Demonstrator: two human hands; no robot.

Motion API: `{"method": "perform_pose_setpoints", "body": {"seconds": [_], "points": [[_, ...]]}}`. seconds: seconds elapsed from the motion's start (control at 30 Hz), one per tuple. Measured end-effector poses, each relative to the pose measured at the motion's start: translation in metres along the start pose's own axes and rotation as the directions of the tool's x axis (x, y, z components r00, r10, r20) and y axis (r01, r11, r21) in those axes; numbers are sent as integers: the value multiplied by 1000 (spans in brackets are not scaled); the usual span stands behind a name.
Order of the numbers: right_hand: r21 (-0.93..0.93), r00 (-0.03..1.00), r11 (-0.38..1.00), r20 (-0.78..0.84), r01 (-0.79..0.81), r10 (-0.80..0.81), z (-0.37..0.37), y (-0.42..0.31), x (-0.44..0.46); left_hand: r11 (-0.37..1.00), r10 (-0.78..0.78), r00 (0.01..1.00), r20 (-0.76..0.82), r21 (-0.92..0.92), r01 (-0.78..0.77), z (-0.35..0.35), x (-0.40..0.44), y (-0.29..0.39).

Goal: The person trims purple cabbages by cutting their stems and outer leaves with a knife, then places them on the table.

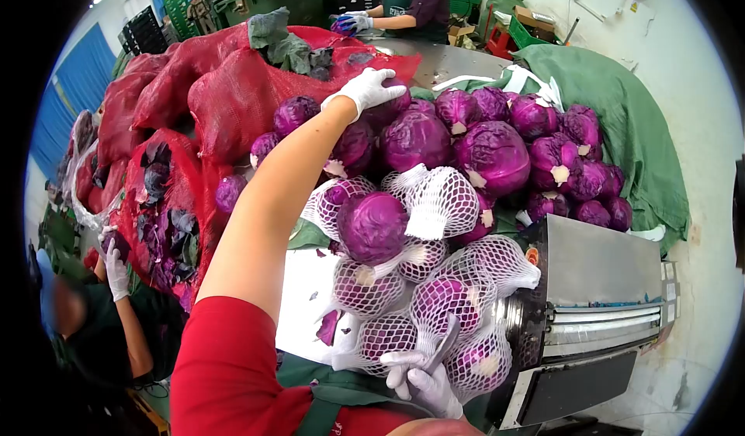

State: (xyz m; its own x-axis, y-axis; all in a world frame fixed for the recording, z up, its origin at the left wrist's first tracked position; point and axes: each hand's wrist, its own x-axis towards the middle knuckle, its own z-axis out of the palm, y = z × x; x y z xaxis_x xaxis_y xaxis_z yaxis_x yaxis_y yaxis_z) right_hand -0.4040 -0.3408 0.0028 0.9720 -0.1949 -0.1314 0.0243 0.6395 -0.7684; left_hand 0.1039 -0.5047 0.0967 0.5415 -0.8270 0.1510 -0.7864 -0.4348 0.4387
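My left hand (pixel 366 92), in a white glove, reaches out to the far side of the pile. Its fingers curve over a red cabbage (pixel 390 112). Close to my body, my gloved right hand (pixel 425 387) is closed around a knife (pixel 444 344), blade pointing up and away. Around the knife lie several cabbages in white foam net sleeves, one of them a netted cabbage (pixel 446 304). A bare cabbage (pixel 372 228) rests on top of the netted ones. Beyond it spreads a heap of loose red cabbages (pixel 492 157), some showing pale cut stems.
Red mesh sacks (pixel 233 106) bulge on the left, one open with loose leaves. A metal machine (pixel 601 288) stands at right, beside green cloth (pixel 621 118). One co-worker (pixel 411 5) handles something at the back; another's gloved hand (pixel 116 273) holds a cabbage at left.
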Motion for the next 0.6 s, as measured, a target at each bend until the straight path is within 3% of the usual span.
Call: {"method": "perform_pose_setpoints", "body": {"seconds": [0.03,0.13,0.17,0.23,0.3,0.37,0.43,0.47,0.5,0.53,0.6], "points": [[24,1000,1000,-9,-5,5,0,2,2,1000,-7,1000,-4,-1,7,1,-2,-4],[44,999,999,-42,11,-9,12,0,4,997,81,963,-258,1,-83,-1,-23,3],[35,998,999,-62,22,-19,17,-2,3,997,76,962,-263,-5,-80,-6,-39,14],[15,998,1000,-55,-9,10,20,1,1,920,194,860,-472,-215,-326,-12,-77,33],[94,1000,995,17,-27,26,27,5,-1,774,187,854,-486,-463,-433,-9,-130,47],[133,995,987,60,-90,83,32,13,-2,704,275,872,-404,-534,-469,-16,-206,54],[138,987,979,80,-148,138,45,19,-1,770,142,977,-159,-603,-210,-38,-289,61],[137,979,972,108,-188,174,49,24,-1,693,103,988,-117,-704,-156,-31,-318,47],[120,967,966,145,-229,211,55,27,1,598,80,993,-81,-793,-113,-21,-341,29],[84,955,962,173,-259,242,61,30,3,663,25,996,-84,-745,-79,-21,-363,15],[29,934,954,215,-299,287,76,34,9,639,-148,981,-126,-770,-3,-29,-407,-11]]}}
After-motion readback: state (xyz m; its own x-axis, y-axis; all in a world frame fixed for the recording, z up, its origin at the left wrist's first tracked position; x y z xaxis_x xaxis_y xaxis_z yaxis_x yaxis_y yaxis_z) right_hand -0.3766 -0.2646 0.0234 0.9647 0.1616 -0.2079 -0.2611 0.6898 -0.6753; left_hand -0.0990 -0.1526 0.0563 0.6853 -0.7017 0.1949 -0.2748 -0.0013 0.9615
